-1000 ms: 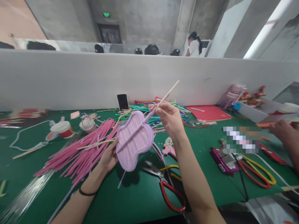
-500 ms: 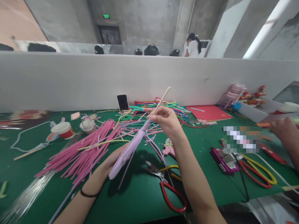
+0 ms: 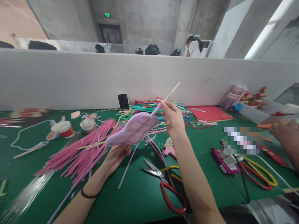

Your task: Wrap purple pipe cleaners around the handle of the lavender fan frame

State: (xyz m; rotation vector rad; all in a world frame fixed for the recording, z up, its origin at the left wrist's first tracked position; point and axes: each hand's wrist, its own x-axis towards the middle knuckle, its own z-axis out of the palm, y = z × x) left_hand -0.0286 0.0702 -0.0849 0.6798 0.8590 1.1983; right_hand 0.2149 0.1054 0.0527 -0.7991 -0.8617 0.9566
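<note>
A lilac fan-shaped piece [image 3: 133, 131] of wound pipe cleaners sits on a thin wooden stick [image 3: 172, 91], held above the green table [image 3: 130, 199]. My right hand [image 3: 172, 119] is closed around the stick just above the piece. Below it, my left hand [image 3: 116, 157] cups the lower edge of the piece with curled fingers. The piece lies tilted almost flat, its broad face turned upward. A loose lilac strand [image 3: 127, 167] hangs from it toward the table.
A heap of pink pipe cleaners [image 3: 79, 152] lies left of my hands, with mixed coloured ones [image 3: 149, 107] behind. Red-handled scissors [image 3: 167, 185] lie below my right arm. A phone [image 3: 123, 102] leans on the white partition. Another person's hand [image 3: 286, 137] is at the far right.
The lilac piece has been turned on its stick, from facing me, through edge-on, to nearly flat. My left hand has slipped under its lower edge.
</note>
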